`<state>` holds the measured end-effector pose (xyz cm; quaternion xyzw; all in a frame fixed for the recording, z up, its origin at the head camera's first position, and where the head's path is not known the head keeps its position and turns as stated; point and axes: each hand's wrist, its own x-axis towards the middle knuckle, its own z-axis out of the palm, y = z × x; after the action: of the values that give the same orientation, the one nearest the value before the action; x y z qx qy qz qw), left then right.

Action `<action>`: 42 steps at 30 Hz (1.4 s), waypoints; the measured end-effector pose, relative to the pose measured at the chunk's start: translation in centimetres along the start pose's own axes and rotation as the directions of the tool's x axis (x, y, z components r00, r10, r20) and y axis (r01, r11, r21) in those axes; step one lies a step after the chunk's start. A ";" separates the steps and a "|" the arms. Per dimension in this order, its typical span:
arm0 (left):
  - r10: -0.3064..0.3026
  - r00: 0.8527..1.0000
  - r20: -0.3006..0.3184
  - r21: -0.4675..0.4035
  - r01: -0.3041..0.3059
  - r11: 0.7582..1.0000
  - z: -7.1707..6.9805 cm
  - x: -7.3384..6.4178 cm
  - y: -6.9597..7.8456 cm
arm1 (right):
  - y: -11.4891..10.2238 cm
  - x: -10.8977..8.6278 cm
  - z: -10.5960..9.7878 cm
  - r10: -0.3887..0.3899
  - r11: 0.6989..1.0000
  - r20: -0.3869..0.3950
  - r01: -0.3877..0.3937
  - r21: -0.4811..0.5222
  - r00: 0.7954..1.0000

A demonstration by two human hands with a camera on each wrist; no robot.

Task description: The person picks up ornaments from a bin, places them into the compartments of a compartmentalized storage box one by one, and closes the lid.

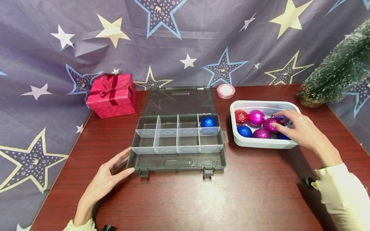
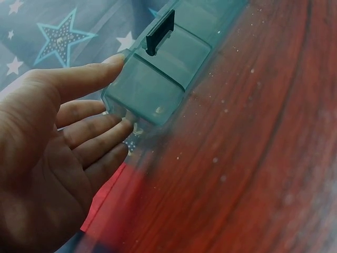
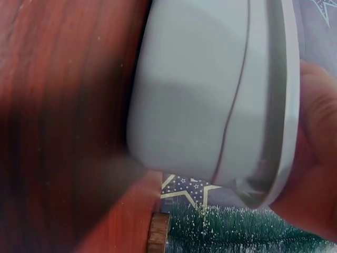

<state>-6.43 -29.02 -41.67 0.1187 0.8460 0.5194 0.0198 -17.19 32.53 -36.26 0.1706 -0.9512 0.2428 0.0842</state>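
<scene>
My left hand (image 1: 105,178) rests at the front left corner of a translucent grey compartment box (image 1: 176,162), fingers nearly straight along its side and thumb at the corner. The box's lid (image 1: 179,99) lies back. One blue glitter bauble (image 1: 208,121) sits in its back right compartment. My right hand (image 1: 303,128) reaches into a white tub (image 1: 266,143), thumb over a magenta glitter bauble (image 1: 269,125) and index finger just above it. I cannot tell whether it grips that bauble. Around it lie a shiny magenta bauble (image 1: 256,117), a red one (image 1: 241,117) and a blue one (image 1: 244,131).
A red gift box (image 1: 112,99) stands at the back left. Behind the tub sits a roll of pink ribbon (image 1: 225,91). At the back right is a small frosted tree (image 1: 335,70). A star-printed cloth (image 1: 173,51) hangs along the table's (image 1: 185,199) back edge.
</scene>
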 end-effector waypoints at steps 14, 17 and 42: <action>-0.010 1.000 0.003 -0.009 0.010 1.000 0.1 0.0 0.0 | 0.0 0.4 0.2 0.019 0.996 0.062 -0.013 -0.092 0.998; -0.011 1.000 0.004 -0.013 0.011 1.000 0.1 0.0 0.0 | -0.1 0.6 0.1 0.033 0.994 0.076 -0.024 -0.111 0.997; 0.001 1.000 -0.001 0.000 -0.001 1.000 0.0 -0.1 -0.1 | -0.7 0.5 -0.4 0.018 1.000 -0.002 -0.018 0.003 1.000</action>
<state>-6.38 -29.15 -41.79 0.1187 0.8459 0.5196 0.0189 -17.38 32.00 -35.47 0.1622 -0.9522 0.2453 0.0827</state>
